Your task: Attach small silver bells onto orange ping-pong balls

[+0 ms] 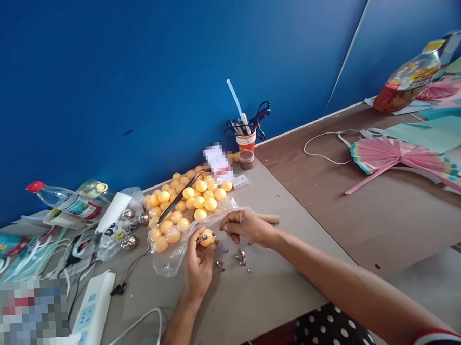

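My left hand (pixel 198 267) grips an orange ping-pong ball (pixel 208 239) with a band of small shiny metal pieces around it. Just to its right, my right hand (pixel 246 226) is closed in a pinch near the ball, apart from it. Whatever lies between those fingertips is too small to make out. Below both hands, several small shiny metal pieces (pixel 241 257) are scattered on the grey tabletop (pixel 238 302). Behind the hands, many more orange balls (pixel 199 202) lie in and on a clear plastic bag (pixel 169 262).
A wooden stick (pixel 270 218) lies behind my right wrist. Farther back stands a paper cup (pixel 246 141) with tools, beside a small lidded tub (pixel 246 160). Left are a power strip (pixel 91 311), cables, silvery balls (pixel 129 242) and a bottle (pixel 70 200). Right lies a pink paper fan (pixel 397 154).
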Demonstrator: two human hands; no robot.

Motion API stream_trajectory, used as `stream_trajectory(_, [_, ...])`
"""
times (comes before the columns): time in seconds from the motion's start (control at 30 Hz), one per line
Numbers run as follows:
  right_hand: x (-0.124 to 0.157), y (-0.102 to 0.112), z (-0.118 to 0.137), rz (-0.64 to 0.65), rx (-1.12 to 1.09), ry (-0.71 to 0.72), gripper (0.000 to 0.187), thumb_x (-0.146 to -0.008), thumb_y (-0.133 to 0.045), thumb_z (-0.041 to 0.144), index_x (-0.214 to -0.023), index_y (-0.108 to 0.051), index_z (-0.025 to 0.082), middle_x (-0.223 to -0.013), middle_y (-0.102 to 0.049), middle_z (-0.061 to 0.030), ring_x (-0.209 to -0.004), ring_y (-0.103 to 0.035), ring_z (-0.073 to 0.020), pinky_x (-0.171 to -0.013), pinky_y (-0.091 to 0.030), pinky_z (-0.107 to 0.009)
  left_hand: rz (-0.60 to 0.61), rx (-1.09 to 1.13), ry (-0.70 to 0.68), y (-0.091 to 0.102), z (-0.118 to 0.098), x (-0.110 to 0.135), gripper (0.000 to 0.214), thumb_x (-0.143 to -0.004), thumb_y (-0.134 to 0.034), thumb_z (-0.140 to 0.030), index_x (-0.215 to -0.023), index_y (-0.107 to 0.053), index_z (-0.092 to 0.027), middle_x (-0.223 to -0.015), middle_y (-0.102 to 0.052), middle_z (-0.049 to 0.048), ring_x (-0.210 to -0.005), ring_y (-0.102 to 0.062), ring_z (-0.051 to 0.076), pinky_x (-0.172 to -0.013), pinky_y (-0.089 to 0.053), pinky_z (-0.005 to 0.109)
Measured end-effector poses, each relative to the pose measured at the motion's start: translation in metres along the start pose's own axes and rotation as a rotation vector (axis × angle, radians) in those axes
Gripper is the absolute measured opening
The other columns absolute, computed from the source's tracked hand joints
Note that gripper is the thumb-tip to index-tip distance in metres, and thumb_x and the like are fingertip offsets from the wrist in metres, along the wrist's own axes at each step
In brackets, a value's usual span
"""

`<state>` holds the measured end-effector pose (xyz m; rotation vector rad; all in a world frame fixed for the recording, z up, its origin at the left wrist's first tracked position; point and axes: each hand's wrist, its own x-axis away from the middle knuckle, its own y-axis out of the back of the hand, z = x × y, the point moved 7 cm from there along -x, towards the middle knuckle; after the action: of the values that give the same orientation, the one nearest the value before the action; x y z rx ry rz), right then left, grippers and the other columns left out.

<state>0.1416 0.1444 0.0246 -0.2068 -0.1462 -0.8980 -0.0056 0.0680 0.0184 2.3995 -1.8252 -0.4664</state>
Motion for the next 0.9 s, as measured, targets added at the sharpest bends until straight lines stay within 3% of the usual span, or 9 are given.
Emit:
stream_trajectory(0.13, [-0.002, 0.001, -0.003, -0.004, -0.108, 0.018, 0.008, -0.074, -0.06, 0.016, -0.08, -0.065, 0.014, -0.052, -0.051, 0.0063, -0.045, -0.043, -0.005, -0.048, -0.033, -0.018, 0.008, 0.007, 0.01, -0.001, 0.001, 0.001, 0.043, -0.086, -0.062, -0.04, -0.122, -0.049, -0.02, -0.11, -0.065, 0.012, -0.088, -0.071, 0.021, -0.08, -0.057, 0.034])
stream_trajectory(0.4, [0.003, -0.006, 0.002, 0.058, -0.453, -0.044, 0.019, -0.072, -0.071, 0.025, -0.083, -0.063, 0.013, -0.068, -0.064, -0.0007, -0.056, -0.064, -0.013, -0.064, -0.048, -0.027, -0.013, -0.005, -0.02, 0.001, 0.0, 0.001, 0.043, -0.085, -0.064, -0.041, -0.12, -0.052, -0.019, -0.117, -0.062, 0.0125, -0.094, -0.068, 0.022, -0.083, -0.055, 0.035])
stream_trajectory(0.57, [0.003, -0.012, 0.0, 0.109, -0.431, -0.055, 0.024, -0.065, -0.075, 0.025, -0.08, -0.059, 0.015, -0.071, -0.066, 0.0005, -0.055, -0.063, -0.0133, -0.063, -0.049, -0.028, -0.02, -0.012, -0.026, 0.001, -0.001, 0.002, 0.043, -0.084, -0.065, -0.041, -0.119, -0.054, -0.019, -0.115, -0.064, 0.0111, -0.1, -0.065, 0.023, -0.088, -0.052, 0.035])
stream_trajectory(0.7, [0.003, -0.016, 0.003, 0.103, -0.271, 0.044, 0.014, -0.067, -0.071, 0.022, -0.074, -0.061, 0.015, -0.063, -0.061, 0.0035, -0.052, -0.053, -0.0075, -0.058, -0.041, -0.023, 0.038, 0.017, -0.006, -0.003, 0.001, 0.003, 0.043, -0.085, -0.063, -0.039, -0.122, -0.051, -0.02, -0.111, -0.065, 0.0111, -0.09, -0.067, 0.021, -0.082, -0.054, 0.034])
stream_trajectory(0.9, [0.0, -0.019, 0.0, 0.059, -0.13, 0.082, 0.004, -0.068, -0.065, 0.017, -0.071, -0.064, 0.015, -0.061, -0.058, 0.0036, -0.056, -0.047, -0.0078, -0.055, -0.037, -0.022, 0.035, -0.031, -0.02, -0.004, 0.002, 0.004, 0.043, -0.085, -0.064, -0.039, -0.121, -0.053, -0.02, -0.115, -0.064, 0.0116, -0.099, -0.066, 0.024, -0.085, -0.053, 0.035])
